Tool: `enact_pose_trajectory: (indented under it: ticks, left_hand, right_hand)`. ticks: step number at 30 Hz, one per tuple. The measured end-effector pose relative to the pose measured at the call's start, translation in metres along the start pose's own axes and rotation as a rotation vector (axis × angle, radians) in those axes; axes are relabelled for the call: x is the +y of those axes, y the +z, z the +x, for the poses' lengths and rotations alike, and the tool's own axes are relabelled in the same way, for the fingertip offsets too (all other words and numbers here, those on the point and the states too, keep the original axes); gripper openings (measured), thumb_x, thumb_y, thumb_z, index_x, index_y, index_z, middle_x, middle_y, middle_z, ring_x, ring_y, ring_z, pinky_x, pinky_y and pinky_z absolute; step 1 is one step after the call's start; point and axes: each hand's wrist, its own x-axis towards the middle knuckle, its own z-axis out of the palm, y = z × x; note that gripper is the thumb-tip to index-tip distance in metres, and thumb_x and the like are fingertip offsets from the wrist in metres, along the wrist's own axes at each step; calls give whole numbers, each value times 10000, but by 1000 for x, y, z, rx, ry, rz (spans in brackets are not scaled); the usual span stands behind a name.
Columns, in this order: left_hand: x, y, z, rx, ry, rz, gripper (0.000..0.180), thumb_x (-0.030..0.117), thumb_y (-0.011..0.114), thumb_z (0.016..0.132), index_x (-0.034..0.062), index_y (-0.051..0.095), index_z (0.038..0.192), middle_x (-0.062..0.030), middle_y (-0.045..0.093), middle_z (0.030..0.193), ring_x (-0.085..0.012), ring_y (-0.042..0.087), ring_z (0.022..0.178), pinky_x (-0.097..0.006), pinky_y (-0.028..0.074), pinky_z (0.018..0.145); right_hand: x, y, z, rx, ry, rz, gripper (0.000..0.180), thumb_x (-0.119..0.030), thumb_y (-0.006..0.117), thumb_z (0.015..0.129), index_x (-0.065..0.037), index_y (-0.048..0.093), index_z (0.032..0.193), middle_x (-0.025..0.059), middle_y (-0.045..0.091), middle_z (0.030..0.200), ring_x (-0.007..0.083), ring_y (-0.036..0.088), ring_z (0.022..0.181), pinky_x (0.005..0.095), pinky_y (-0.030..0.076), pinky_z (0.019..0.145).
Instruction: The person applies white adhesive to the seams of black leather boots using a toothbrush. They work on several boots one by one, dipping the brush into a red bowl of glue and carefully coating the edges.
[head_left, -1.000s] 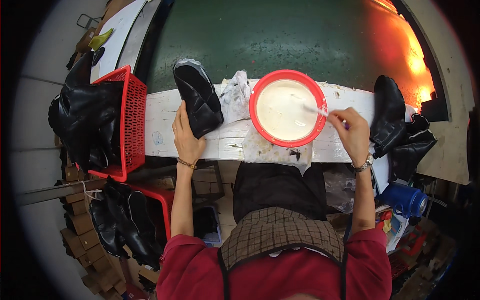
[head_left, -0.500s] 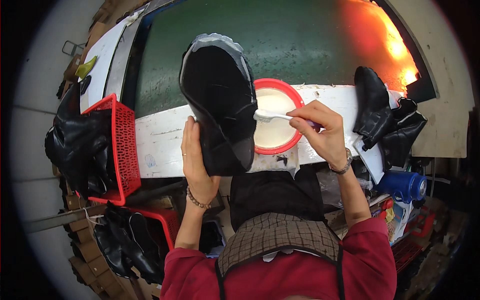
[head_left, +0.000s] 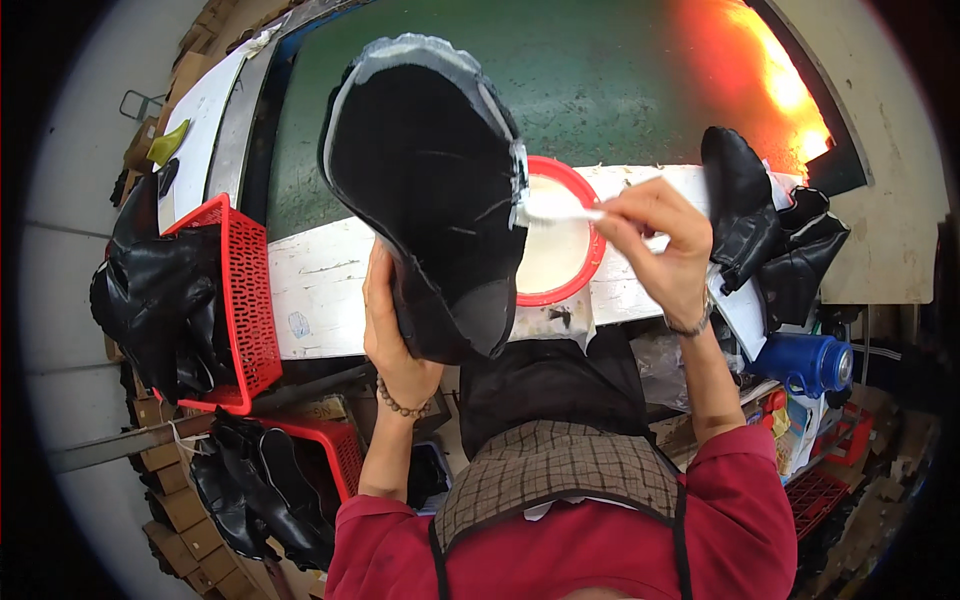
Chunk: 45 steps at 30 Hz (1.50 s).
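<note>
My left hand (head_left: 390,325) grips a black boot (head_left: 425,190) by its lower left side, the bare underside turned up toward me. Greyish-white coating runs round the toe edge, and a fresh white patch shows on the right edge. A white toothbrush (head_left: 562,208), blurred by motion, is pinched in my right hand (head_left: 662,240). Its bristle end touches or nearly touches that right edge. Just behind the brush, partly hidden by the boot, sits a red-rimmed bowl (head_left: 597,250) of milky white liquid (head_left: 550,265).
At left, a red basket (head_left: 255,310) holds black boots (head_left: 165,290); another red basket (head_left: 335,450) stands below it. More black boots (head_left: 775,230) rest on the white bench (head_left: 320,285) at right, near a blue flask (head_left: 803,363). Beyond lies a green surface (head_left: 600,90) with a glowing orange area.
The boot has come up closer and tilted slightly left. My right hand has moved a little right and up, with the toothbrush at the boot's edge, where a white smear now shows.
</note>
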Motion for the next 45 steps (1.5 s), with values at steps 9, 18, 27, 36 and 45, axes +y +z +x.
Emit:
enact_pose_trajectory:
  ticks: [9, 18, 27, 36, 45]
  left_hand:
    - [2, 6, 9, -22, 56, -199, 884, 49, 827, 791, -90, 354, 1525, -263, 551, 1444, -346, 614, 1273, -372, 476, 1060]
    - [-1, 24, 24, 188, 131, -106, 864, 47, 820, 812, -69, 353, 1530, -261, 500, 1497, -359, 554, 1340, -404, 438, 1109]
    - [-19, 31, 35, 239, 207, -101, 781, 80, 797, 853, -57, 391, 1506, -265, 516, 1468, -358, 568, 1310, -404, 449, 1091]
    - [-68, 50, 43, 558, 441, -98, 510, 112, 687, 910, -55, 520, 1362, -244, 620, 1312, -357, 645, 1165, -441, 486, 1023]
    - [-44, 52, 81, 445, 549, 88, 505, 232, 724, 892, -20, 597, 1311, -301, 583, 1371, -515, 510, 1326, -546, 394, 1116]
  right_hand:
    - [23, -1, 22, 181, -95, -55, 131, -46, 815, 846, -28, 791, 974, 42, 698, 885, 78, 609, 696, 230, 442, 564]
    - [-3, 8, -11, 27, -92, 66, 206, -6, 844, 786, -28, 796, 986, 73, 691, 915, 130, 666, 772, 252, 529, 653]
    - [-5, 1, 0, 17, -31, 47, 182, -14, 829, 812, -27, 794, 990, 53, 699, 886, 100, 643, 715, 239, 496, 600]
    - [-24, 0, -10, -63, -218, -53, 233, -44, 869, 748, -45, 800, 970, 68, 688, 869, 156, 666, 738, 274, 518, 610]
    - [-36, -1, -14, -296, 91, 167, 115, -86, 780, 880, 8, 780, 946, 72, 685, 774, 139, 639, 667, 277, 496, 606]
